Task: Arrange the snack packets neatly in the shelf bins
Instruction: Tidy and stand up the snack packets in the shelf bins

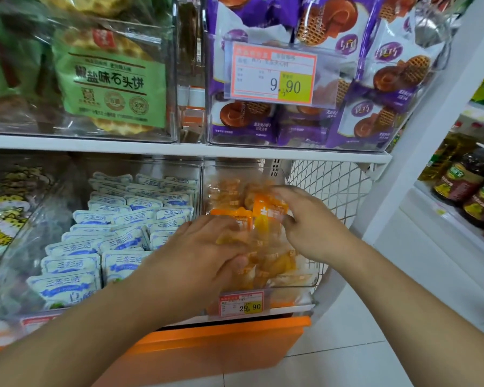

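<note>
Both my hands are down in the clear bin (pixel 291 280) on the right of the lower shelf, among the orange packets (pixel 266 255). My left hand (pixel 204 252) has its fingers curled over a bunch of them near the front wall; the grip is clenched on that bunch, though motion blur hides how many it holds. My right hand (pixel 310 227) pinches the corner of one orange packet (pixel 268 212) raised above the pile.

The risks, as I judge them: the packets look slick and loosely heaped, so a hurried lift could let some slide out of my left grip and over the low front wall to the floor. Pulling the raised packet by its corner could drag its neighbours askew, or crease the seal. The price tag (pixel 242 304) clipped to the bin front sits just below my left wrist, and a careless push could knock it off. The blue-and-white packets (pixel 118 233) in the bin to the left lie in tidy rows; an orange packet flicked over the divider would spoil that.
</note>
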Motion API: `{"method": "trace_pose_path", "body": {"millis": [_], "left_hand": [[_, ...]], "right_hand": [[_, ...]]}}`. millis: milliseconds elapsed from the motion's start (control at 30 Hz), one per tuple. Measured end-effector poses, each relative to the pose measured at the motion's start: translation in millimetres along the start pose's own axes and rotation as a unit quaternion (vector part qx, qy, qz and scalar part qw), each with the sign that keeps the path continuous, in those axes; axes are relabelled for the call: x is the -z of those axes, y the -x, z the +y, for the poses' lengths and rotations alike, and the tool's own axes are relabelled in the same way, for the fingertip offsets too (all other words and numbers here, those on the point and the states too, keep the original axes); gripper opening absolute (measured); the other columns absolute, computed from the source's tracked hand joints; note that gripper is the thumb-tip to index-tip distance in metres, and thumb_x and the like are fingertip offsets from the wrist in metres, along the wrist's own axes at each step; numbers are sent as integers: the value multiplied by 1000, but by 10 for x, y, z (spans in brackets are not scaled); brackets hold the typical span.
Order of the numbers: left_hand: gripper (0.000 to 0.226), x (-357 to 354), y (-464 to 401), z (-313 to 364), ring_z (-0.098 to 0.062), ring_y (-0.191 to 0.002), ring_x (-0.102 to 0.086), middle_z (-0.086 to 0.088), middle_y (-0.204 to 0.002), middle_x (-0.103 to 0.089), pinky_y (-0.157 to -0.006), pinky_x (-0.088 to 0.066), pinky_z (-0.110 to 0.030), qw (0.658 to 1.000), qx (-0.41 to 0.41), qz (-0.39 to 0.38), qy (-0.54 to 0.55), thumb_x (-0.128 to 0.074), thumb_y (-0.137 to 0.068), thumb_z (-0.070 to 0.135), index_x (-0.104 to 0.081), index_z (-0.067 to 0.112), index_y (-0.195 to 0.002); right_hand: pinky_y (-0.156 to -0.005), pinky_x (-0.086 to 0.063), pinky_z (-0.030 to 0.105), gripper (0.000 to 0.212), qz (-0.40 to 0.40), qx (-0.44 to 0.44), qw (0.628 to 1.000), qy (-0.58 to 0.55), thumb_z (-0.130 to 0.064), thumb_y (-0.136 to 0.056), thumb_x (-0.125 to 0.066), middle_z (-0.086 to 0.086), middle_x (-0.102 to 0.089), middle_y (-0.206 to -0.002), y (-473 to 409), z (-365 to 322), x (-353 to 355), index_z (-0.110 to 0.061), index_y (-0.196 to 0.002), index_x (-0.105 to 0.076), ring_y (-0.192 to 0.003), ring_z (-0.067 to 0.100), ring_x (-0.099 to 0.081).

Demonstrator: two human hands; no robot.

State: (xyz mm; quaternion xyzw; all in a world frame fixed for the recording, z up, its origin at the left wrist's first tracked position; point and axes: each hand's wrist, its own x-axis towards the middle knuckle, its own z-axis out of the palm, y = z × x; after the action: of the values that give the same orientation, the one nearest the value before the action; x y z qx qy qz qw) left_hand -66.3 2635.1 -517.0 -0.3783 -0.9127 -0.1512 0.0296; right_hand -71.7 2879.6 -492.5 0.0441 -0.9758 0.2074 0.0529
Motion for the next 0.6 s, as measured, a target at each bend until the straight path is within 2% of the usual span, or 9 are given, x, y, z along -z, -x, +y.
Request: {"method": "trace_pose_path", "body": {"millis": [100, 167, 233, 267, 333, 400, 467, 533, 600], "left_hand": [[63, 0, -17, -48, -4, -150, -16, 28, -162, -21, -124, -11, -34, 999, 0, -45, 29, -4, -94, 68, -41, 55, -144], [58, 44, -24, -57, 11, -145, -14, 33, -159, -26, -124, -3, -30, 996, -16, -68, 47, -6, -98, 67, -32, 57, -148], [48, 99, -36, -83, 26, -131, -20, 38, -147, -41, -121, -12, -22, 993, -15, -65, 94, -19, -101, 63, -36, 59, -146], [45, 120, -54, -107, 25, -127, -29, 37, -141, -48, -116, -25, -20, 990, -7, -49, 129, -26, -102, 60, -40, 58, -145], [42, 125, -147, -193, 11, -120, -50, 27, -133, -59, -103, -44, -22, 985, 26, 9, 171, -35, -103, 55, -49, 51, -142], [41, 95, -313, -310, -4, -120, -56, 15, -134, -62, -100, -45, -23, 985, 60, 58, 151, -40, -104, 49, -53, 41, -142], [37, 61, -520, -401, -15, -121, -58, 6, -132, -65, -103, -43, -31, 988, 81, 63, 111, -46, -105, 39, -58, 33, -140], [32, 27, -717, -474, -19, -124, -56, 4, -129, -65, -110, -37, -39, 993, 99, 29, 56, -49, -105, 34, -59, 32, -135], [29, 2, -856, -524, -18, -130, -49, 6, -129, -62, -117, -28, -44, 992, 121, -24, 11, -50, -103, 36, -59, 39, -131]], "right_hand": [[-103, -39, 17, 59, -58, 32, 998, 7, -3, -96, -62, 1, -57, -147, -212, -53, -18, -26, -149, -52, -132, 20, -54], [-97, -46, 26, 53, -69, 19, 997, 16, -6, -94, -67, 3, -63, -137, -298, -29, -48, -24, -143, -58, -124, 24, -60], [-91, -45, 25, 53, -44, 2, 999, 26, -9, -90, -73, 1, -61, -128, -337, 40, -75, -25, -140, -61, -118, 20, -60], [-90, -44, 23, 52, -35, -2, 999, 30, -10, -89, -75, -2, -60, -124, -340, 71, -83, -27, -137, -64, -115, 18, -59], [-83, -45, 16, 39, -30, 8, 999, 41, -14, -88, -78, -9, -60, -113, -335, 114, -91, -33, -121, -75, -108, 16, -60], [-74, -42, 16, 26, -28, 16, 998, 50, -15, -87, -79, -15, -53, -95, -280, 126, -54, -41, -91, -77, -95, 15, -58], [-77, -50, 32, 31, 3, 16, 999, 45, -18, -90, -75, -14, -55, -87, -195, 144, -6, -41, -73, -63, -87, 16, -57], [-75, -54, 40, 15, 56, -2, 997, 52, -25, -95, -70, -12, -62, -81, -75, 137, 68, -34, -85, -64, -82, 18, -60], [-69, -55, 39, 5, 105, -15, 993, 50, -28, -98, -67, -10, -65, -76, 54, 124, 118, -32, -96, -65, -77, 19, -61]]}}
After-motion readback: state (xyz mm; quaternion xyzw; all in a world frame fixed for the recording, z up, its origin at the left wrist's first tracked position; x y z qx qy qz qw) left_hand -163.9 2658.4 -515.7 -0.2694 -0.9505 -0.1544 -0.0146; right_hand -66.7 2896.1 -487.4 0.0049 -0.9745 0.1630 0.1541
